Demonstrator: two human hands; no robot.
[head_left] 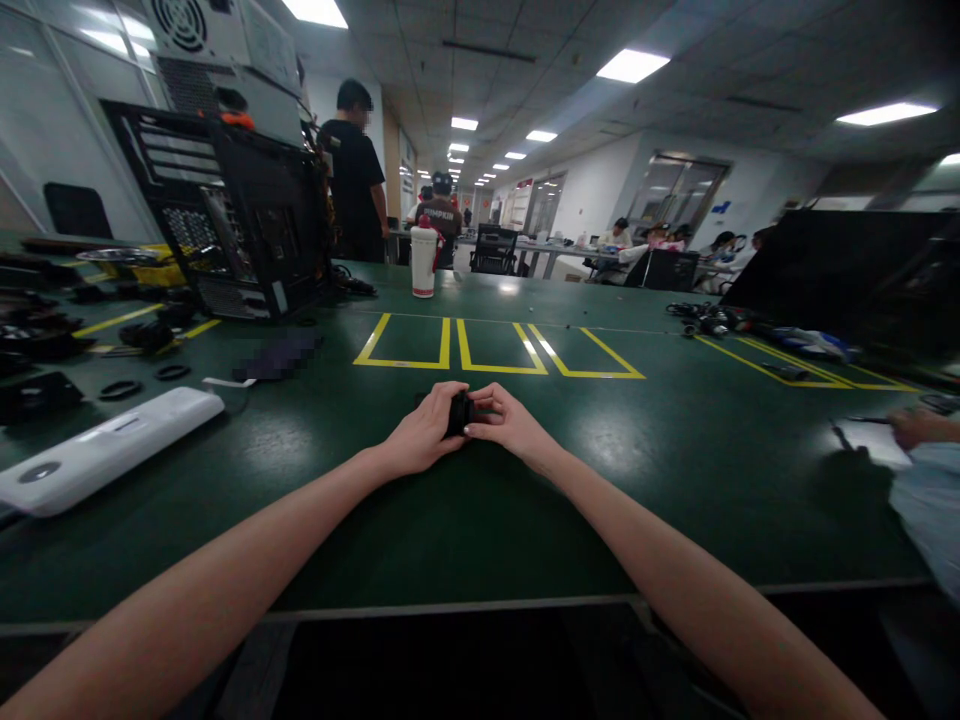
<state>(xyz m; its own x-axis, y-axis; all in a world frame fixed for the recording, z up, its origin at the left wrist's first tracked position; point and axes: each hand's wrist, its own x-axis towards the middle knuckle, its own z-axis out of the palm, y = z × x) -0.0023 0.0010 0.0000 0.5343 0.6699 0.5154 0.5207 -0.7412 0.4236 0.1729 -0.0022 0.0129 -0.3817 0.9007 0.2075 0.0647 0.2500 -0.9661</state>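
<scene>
Blk item (458,413), prob. roundish, btwn hands (420,432)

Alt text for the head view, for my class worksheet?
A person's bare left hand and right hand hold a small black object at a glossy green table. Beyond them are three yellow outlines and a tall white cup.

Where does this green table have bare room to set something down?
Bare tabletop shows between the forearms, up to the black part between left hand and right hand; inside the three central yellow outlines; and from the right hand toward the co-worker's hand. The left is crowded with a white device, black rings and a computer case.
</scene>
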